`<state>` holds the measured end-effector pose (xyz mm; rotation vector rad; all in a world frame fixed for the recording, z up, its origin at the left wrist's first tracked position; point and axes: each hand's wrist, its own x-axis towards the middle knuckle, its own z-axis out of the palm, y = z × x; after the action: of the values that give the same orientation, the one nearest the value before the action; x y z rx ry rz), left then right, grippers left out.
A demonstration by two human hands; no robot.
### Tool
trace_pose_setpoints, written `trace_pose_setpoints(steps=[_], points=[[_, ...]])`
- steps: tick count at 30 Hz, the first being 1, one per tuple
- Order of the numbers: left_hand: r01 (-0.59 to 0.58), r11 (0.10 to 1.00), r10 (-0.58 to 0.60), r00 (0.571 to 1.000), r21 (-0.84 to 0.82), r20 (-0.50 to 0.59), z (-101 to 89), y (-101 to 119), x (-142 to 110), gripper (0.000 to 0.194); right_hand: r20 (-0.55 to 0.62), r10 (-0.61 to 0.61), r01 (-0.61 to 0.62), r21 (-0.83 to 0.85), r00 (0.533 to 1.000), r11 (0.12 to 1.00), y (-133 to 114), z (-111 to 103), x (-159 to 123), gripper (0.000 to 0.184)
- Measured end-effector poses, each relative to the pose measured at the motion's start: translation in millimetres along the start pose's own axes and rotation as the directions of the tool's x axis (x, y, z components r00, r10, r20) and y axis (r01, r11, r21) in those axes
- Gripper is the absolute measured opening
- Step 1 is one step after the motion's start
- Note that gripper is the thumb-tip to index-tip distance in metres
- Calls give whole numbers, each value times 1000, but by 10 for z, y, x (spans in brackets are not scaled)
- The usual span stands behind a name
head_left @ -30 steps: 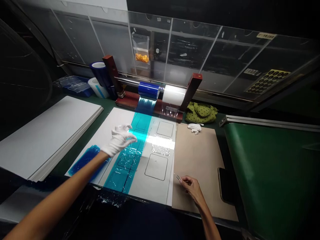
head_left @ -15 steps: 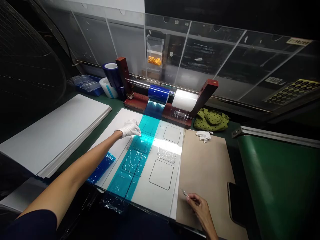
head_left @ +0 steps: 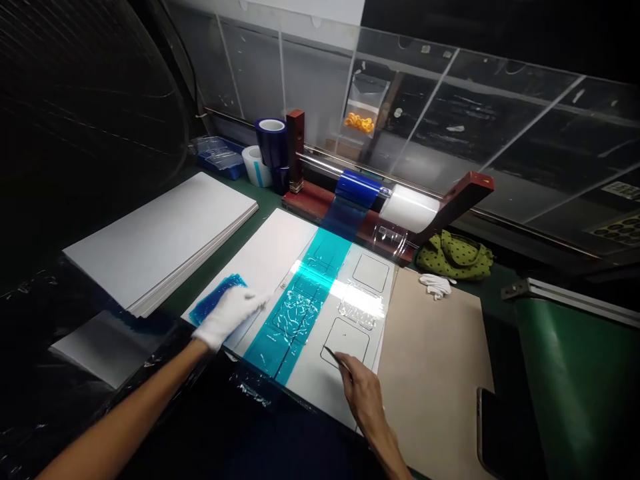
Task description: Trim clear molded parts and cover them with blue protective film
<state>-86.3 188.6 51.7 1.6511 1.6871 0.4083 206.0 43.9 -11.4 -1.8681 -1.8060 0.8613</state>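
My left hand (head_left: 227, 315), in a white glove, lies flat with fingers stretched on the white template sheet (head_left: 280, 250), beside a loose piece of blue film (head_left: 213, 300). A strip of blue film (head_left: 305, 297) runs from the blue roll (head_left: 361, 188) down the sheet over outlined squares. My bare right hand (head_left: 363, 393) pinches a pair of thin tweezers (head_left: 332, 354), whose tip rests on the lowest outlined square (head_left: 345, 341). A crinkled clear film patch (head_left: 357, 303) covers the square above it.
A wooden roll stand (head_left: 453, 200) holds the blue roll and a white roll (head_left: 410, 208). A stack of white boards (head_left: 160, 237) lies left, a brown board (head_left: 435, 353) right with a black phone (head_left: 503, 427) by it. Spare tape rolls (head_left: 270, 143), a green bag (head_left: 455, 257), a white glove (head_left: 436, 283) and a green conveyor (head_left: 580, 387) surround.
My left hand drew back from the upper part of the blue strip to the sheet's lower left. My right hand moved from the brown board onto the sheet. The view swung left.
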Motion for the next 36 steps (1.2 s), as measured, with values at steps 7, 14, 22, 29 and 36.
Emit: trace_pose_setpoints(steps=[7, 14, 22, 29, 36], points=[[420, 861, -409, 907, -286, 99, 403, -949, -1169, 43, 239, -163, 252, -407, 957, 878, -736, 598, 636, 34], [431, 661, -394, 896, -614, 204, 858, -1259, -1169, 51, 371, -116, 312, -529, 921, 789, -1147, 972, 915, 35], [413, 585, -370, 902, -698, 223, 968, -1493, -1149, 48, 360, -38, 260, -595, 932, 761, -1012, 909, 781, 35], [402, 590, -299, 914, -700, 273, 878, -1476, -1127, 50, 290, 107, 122, -669, 951, 733, -499, 376, 207, 36], [310, 613, -203, 951, -726, 235, 606, -1118, -1312, 37, 69, 160, -94, -562, 985, 822, -269, 173, -249, 32]])
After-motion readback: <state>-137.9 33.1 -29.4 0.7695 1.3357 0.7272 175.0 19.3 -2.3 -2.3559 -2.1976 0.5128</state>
